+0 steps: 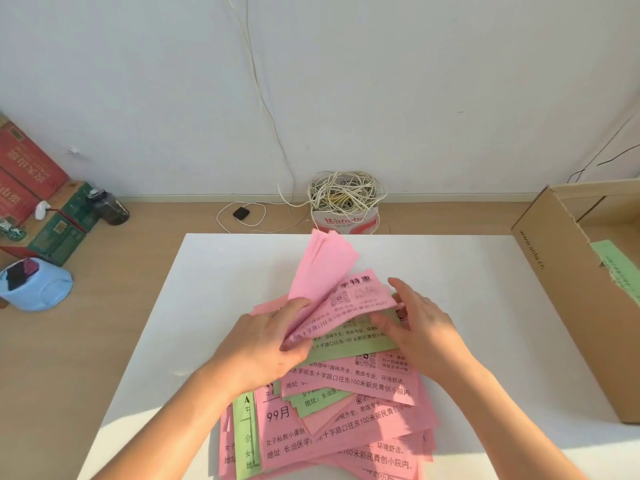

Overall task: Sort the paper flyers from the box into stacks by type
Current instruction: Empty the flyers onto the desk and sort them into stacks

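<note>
Pale wood floor and a white wall lie beyond a white bench (pixel 478 271), with a cardboard box (pixel 561 299) standing open at its right edge; one green sheet (pixel 613 265) lies inside it.

Head view: a loose mixed pile of flyers (pixel 346 427), pink and green, lies on the near middle of the bench. No separate stacks show on it. The left hand (pixel 256 344) holds a raised bunch of pink flyers (pixel 322 268), pinched at the lower end between thumb and curled fingers (pixel 294 306). The right hand (pixel 426 330) is at the right end of a printed pink flyer (pixel 360 299). Its fingers (pixel 401 289) are loosely extended, and whether they pinch the sheet cannot be told. A green flyer (pixel 349 344) lies just under that sheet.

The step looks like gathering pink sheets off the pile, so sorting is at an early stage. Next, the printed pink sheet probably joins the bunch. The bunch then needs a bare spot on the bench, and the green flyer wants its own place. Thin sheets may cling, so each should be peeled off singly.
</note>
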`<control>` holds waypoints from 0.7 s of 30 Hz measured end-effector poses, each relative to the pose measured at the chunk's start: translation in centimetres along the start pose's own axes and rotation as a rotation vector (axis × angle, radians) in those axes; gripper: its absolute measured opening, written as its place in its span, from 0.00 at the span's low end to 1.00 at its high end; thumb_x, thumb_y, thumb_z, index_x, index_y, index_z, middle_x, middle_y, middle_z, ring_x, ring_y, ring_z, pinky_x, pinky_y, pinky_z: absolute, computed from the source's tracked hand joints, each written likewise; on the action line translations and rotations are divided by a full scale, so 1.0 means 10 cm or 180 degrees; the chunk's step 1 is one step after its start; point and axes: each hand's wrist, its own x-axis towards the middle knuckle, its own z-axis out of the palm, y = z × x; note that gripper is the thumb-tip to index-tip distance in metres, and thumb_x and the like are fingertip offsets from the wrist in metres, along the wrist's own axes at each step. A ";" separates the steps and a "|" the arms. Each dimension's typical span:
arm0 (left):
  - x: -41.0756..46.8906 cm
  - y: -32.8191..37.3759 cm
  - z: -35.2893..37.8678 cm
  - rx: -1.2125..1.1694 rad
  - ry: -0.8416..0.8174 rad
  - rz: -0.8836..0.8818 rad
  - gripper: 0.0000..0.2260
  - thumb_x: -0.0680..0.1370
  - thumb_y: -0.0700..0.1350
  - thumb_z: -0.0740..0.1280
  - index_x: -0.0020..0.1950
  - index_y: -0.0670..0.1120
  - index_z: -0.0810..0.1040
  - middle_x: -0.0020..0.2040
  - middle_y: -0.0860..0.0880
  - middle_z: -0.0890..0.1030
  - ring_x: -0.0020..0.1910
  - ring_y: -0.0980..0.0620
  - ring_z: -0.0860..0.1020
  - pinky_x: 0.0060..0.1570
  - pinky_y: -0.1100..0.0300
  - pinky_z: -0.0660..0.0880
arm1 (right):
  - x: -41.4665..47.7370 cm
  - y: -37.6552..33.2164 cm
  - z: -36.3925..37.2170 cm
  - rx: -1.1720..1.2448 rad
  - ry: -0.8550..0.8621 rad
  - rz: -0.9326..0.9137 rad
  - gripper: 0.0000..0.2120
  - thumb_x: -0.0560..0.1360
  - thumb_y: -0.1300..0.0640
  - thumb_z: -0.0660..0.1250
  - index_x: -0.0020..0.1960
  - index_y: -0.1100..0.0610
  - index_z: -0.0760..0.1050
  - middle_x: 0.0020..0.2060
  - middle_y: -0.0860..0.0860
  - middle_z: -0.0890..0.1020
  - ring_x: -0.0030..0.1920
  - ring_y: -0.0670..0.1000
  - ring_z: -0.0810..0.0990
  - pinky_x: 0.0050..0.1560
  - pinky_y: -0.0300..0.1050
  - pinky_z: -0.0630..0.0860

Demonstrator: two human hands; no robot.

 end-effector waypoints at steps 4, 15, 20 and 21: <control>-0.03 -0.05 0.01 -0.0666 0.0224 -0.0397 0.26 0.76 0.46 0.62 0.71 0.58 0.55 0.39 0.53 0.80 0.23 0.56 0.72 0.24 0.70 0.65 | -0.02 0.00 0.02 -0.0306 -0.0133 0.0095 0.43 0.69 0.35 0.68 0.75 0.45 0.49 0.64 0.43 0.70 0.64 0.47 0.69 0.61 0.51 0.68; -0.08 -0.03 0.05 -0.1688 0.0886 -0.0611 0.43 0.75 0.44 0.67 0.72 0.67 0.37 0.25 0.50 0.74 0.22 0.53 0.75 0.25 0.64 0.71 | -0.21 -0.09 -0.01 -0.1640 -0.0422 -0.0300 0.31 0.72 0.30 0.56 0.72 0.34 0.57 0.70 0.47 0.60 0.69 0.50 0.60 0.61 0.50 0.63; -0.11 0.19 0.02 -0.1119 0.0316 -0.0218 0.49 0.70 0.41 0.65 0.71 0.63 0.29 0.30 0.50 0.77 0.23 0.52 0.74 0.26 0.57 0.74 | -0.43 -0.05 -0.10 -0.1755 -0.0432 -0.0059 0.32 0.71 0.29 0.57 0.72 0.34 0.56 0.70 0.47 0.60 0.70 0.50 0.58 0.63 0.50 0.62; -0.12 0.24 0.03 -0.0973 0.0254 -0.0124 0.49 0.70 0.41 0.65 0.71 0.62 0.28 0.30 0.50 0.76 0.23 0.52 0.74 0.25 0.57 0.73 | -0.49 -0.01 -0.14 -0.1766 -0.0439 0.0014 0.32 0.70 0.29 0.58 0.72 0.33 0.57 0.71 0.47 0.60 0.70 0.50 0.57 0.63 0.50 0.62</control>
